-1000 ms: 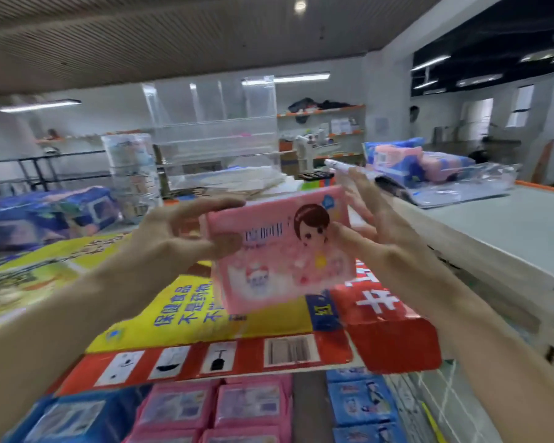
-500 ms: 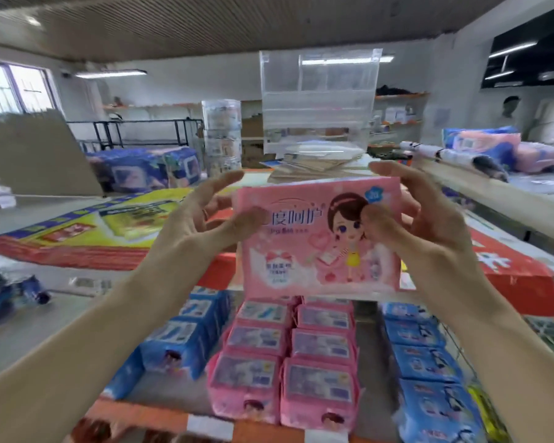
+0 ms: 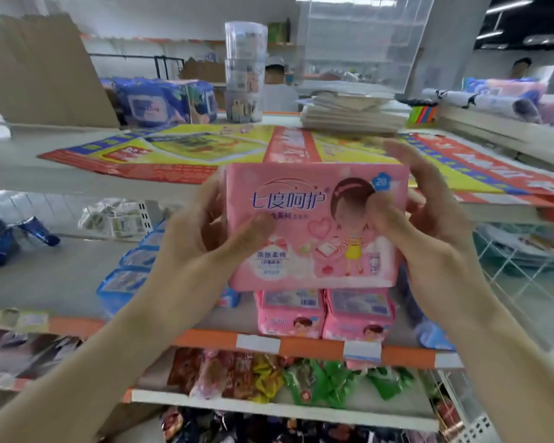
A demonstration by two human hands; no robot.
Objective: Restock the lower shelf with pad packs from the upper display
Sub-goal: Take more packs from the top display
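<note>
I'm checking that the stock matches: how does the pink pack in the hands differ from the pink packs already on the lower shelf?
The held pink pack is gripped in the air by the left hand and right hand; the shelved pink packs rest on the shelf. The held pack shows its broad printed front; the shelved packs show barcoded tops and narrow ends. It is single; they sit side by side. Both are pink with a cartoon girl.

I hold the pad pack (image 3: 314,228) upright between my left hand (image 3: 205,238) and my right hand (image 3: 429,231), in front of the lower shelf (image 3: 301,345). Behind and below it stand two more packs (image 3: 325,314) side by side. Posters (image 3: 179,148) lie on the top shelf above, snack bags (image 3: 288,378) underneath.
</note>
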